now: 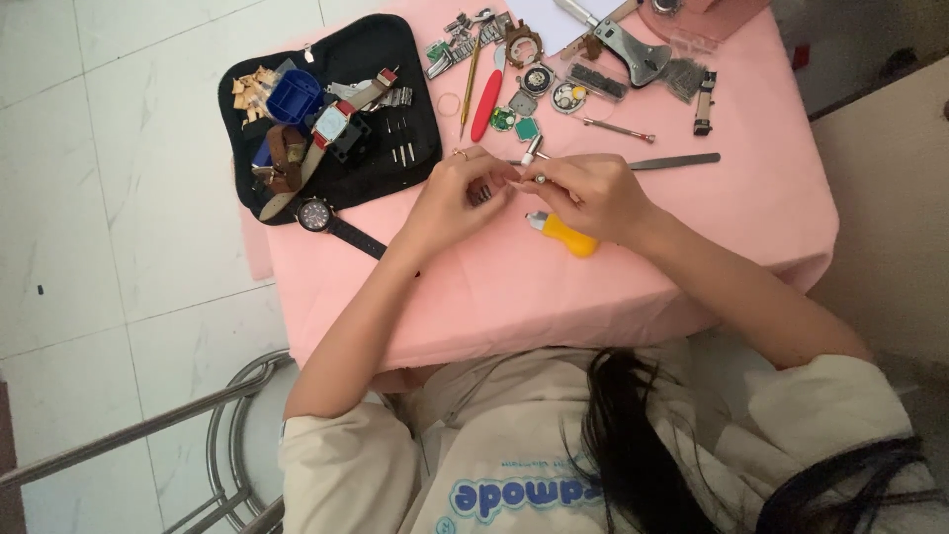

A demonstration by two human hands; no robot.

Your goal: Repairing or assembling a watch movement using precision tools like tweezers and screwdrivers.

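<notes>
1. The person leans over a small bench (692, 227) draped in pink cloth, both hands brought together near its middle.
2. The left hand (450, 193) is curled narrow, fingertips pinched on a small dark metal part (481, 191); what that part is I cannot make out, since the fingers cover most of it.
3. The right hand (588, 193) is closed around a thin silver-tipped tool (535, 151), its point meeting the left fingertips. The tool's lower length is hidden inside the hand.
4. A yellow-handled tool (565, 235) lies on the cloth just beneath the right hand, partly covered by the wrist.
5. Long grey tweezers (677, 160) stick out from behind the right hand, the near end hidden.
6. Beyond the hands sit a red-handled tool (486, 104), a pencil (471, 84) and several small round watch parts (539, 94), too small to tell apart.
7. On the left, a black pouch (395, 49) holds straps, a blue box (295, 96) and a square-faced watch (331, 124), all jumbled together.
8. A round watch with a dark strap (316, 215) lies at the pouch's near edge; the strap runs under the left forearm.
9. A pink device (702, 15) is cut off at the top edge.
</notes>
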